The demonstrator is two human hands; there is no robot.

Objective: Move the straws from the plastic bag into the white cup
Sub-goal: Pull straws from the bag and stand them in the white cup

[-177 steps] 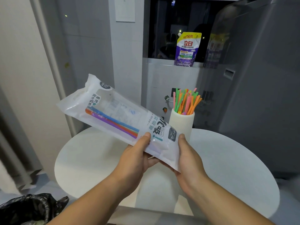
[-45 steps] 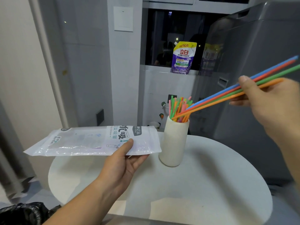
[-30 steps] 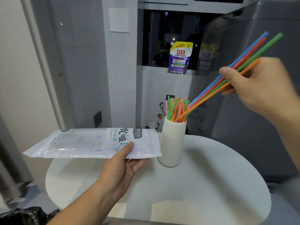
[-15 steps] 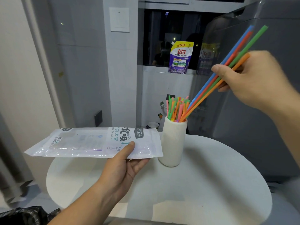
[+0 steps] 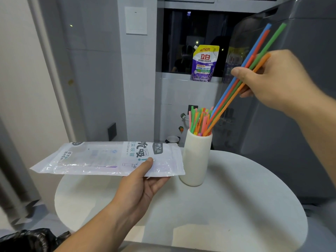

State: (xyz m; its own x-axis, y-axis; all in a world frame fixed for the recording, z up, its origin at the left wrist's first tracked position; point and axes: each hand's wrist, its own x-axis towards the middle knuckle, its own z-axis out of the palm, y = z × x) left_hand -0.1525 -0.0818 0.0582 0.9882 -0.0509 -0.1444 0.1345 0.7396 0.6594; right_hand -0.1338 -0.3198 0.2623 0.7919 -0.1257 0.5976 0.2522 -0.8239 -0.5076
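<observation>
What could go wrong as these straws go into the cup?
1. The right hand holds the long straws at a slant; a sideways push could tip the tall cup.
2. The cup is already crowded, so the ends may snag and bend.
3. A purple streak in the bag, held flat by the left hand, may be a leftover straw that gets missed.

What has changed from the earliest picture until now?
The right hand took the long straws out of the plastic bag and now pinches them, tilted, their lower ends in the white cup. The left hand alone holds the bag, now lying flat. The cup and the table stayed in place.
</observation>
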